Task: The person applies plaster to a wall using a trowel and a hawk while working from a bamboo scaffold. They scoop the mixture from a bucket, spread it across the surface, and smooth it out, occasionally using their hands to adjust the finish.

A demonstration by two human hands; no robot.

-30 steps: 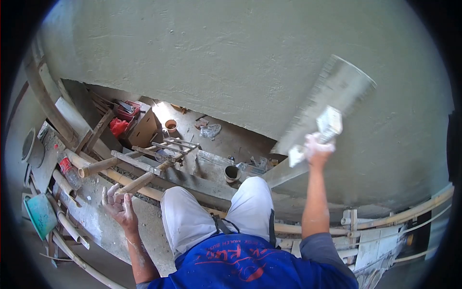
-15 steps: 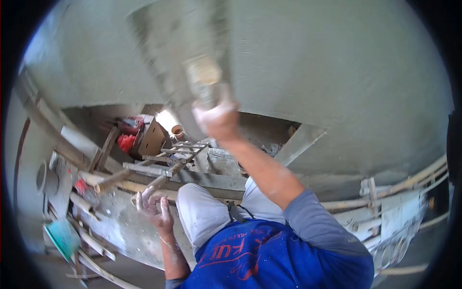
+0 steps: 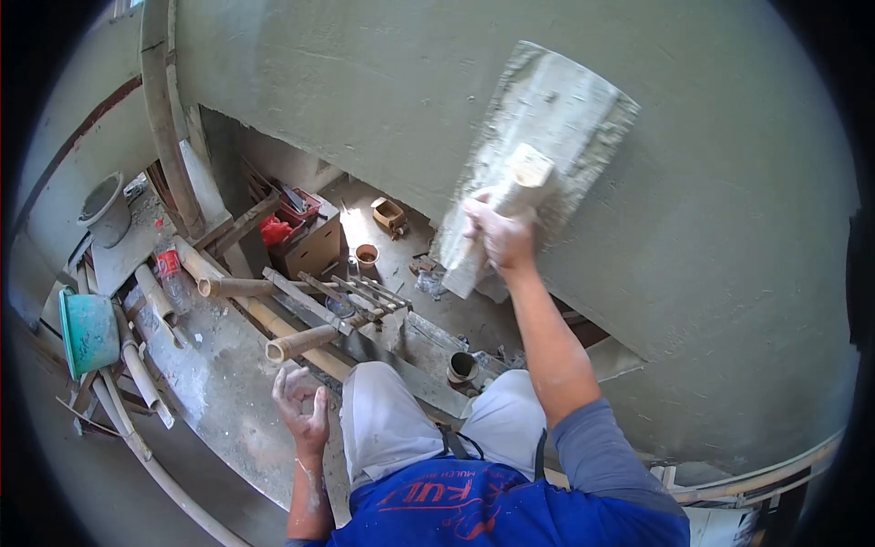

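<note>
My right hand is wrapped around the thick handle of a plastering float. Grey wet plaster coats its wide, pale blade, and rough clumps line its edges. The float is tilted, with its blade over the grey plastered wall and its top end pointing up and right. Low on the left, beside my knee, my left hand holds nothing; its dusty fingers are half curled and apart, near the cut end of a bamboo pole.
A plaster-spotted platform lies at left, with bamboo poles around it. A teal bucket, a grey bucket and a plastic bottle stand there. Through the wall opening below show a wooden ladder, a cardboard box and a small pot.
My view has turned, so the wall opening and platform appear tilted. My right hand has carried the float rightward across the wall, and its blade now leans right. My left hand stays low with fingers half curled.
</note>
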